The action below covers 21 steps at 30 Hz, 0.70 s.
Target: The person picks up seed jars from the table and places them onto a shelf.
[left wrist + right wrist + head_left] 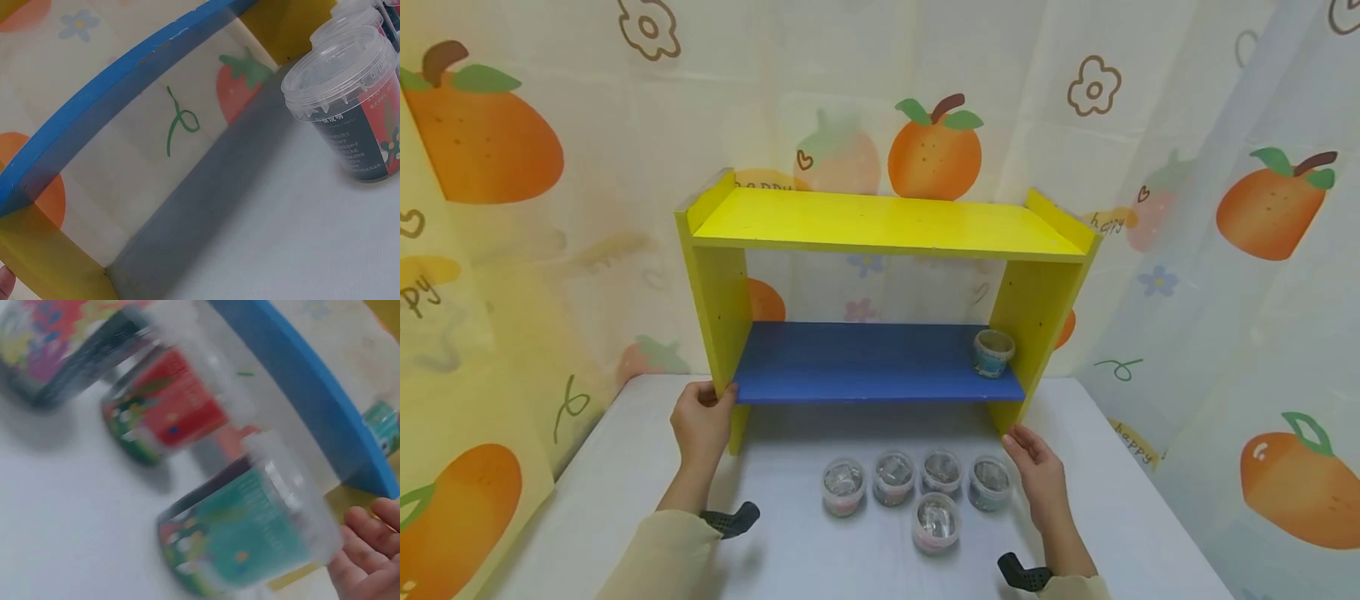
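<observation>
A small two-tier shelf [880,223] with yellow sides and a blue middle board [865,358] stands upright on the table. My left hand [703,425] grips the front edge of its left side panel at the blue board's height. Beside the lower right panel is my right hand [1037,471], palm turned inward and fingers loosely bent, holding nothing; whether the fingertips touch the panel I cannot tell. A plastic tub [993,353] sits at the right end of the blue board. In the left wrist view only a fingertip [6,282] shows.
Several clear-lidded tubs stand on the white table [790,567] before the shelf, one pink tub [936,523] nearest me and a teal tub [244,531] close to my right hand. Behind hangs a fruit-print curtain [850,67].
</observation>
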Each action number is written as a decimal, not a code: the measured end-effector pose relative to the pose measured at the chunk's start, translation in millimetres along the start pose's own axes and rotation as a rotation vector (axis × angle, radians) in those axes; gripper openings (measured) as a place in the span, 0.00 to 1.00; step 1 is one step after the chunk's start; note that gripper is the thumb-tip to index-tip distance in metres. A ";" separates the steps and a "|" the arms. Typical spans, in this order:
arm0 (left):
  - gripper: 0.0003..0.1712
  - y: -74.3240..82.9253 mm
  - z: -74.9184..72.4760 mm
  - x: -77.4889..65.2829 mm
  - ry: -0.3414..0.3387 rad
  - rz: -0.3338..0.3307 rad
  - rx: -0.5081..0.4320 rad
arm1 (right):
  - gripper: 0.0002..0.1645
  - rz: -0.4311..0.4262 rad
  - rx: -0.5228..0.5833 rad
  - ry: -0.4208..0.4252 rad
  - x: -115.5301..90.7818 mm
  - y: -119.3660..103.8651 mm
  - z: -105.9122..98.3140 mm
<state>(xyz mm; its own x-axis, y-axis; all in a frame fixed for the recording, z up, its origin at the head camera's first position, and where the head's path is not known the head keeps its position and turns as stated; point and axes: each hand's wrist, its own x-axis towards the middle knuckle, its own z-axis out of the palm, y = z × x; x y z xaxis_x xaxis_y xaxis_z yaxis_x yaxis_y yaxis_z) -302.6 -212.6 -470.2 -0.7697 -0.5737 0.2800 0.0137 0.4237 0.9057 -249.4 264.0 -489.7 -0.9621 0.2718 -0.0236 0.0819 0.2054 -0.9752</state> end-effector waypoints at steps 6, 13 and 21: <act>0.22 -1.0 -0.2 -0.3 -0.015 -0.017 0.003 | 0.46 0.051 -0.003 -0.071 -7.6 21.3 0.2; 0.21 -0.6 0.5 -0.1 -0.001 -0.014 0.005 | 0.45 0.088 0.031 -0.142 -12.2 34.5 1.0; 0.21 -0.4 -0.2 -0.9 -0.008 -0.010 -0.002 | 0.53 0.142 -0.024 -0.173 -13.8 38.0 2.4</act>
<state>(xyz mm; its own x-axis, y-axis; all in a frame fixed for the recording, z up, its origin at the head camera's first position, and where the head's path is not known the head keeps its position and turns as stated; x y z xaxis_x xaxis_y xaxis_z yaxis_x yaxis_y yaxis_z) -301.8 -212.4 -470.8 -0.7751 -0.5722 0.2681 0.0073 0.4162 0.9092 -233.6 265.8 -527.0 -0.9706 0.1344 -0.1995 0.2237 0.1994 -0.9540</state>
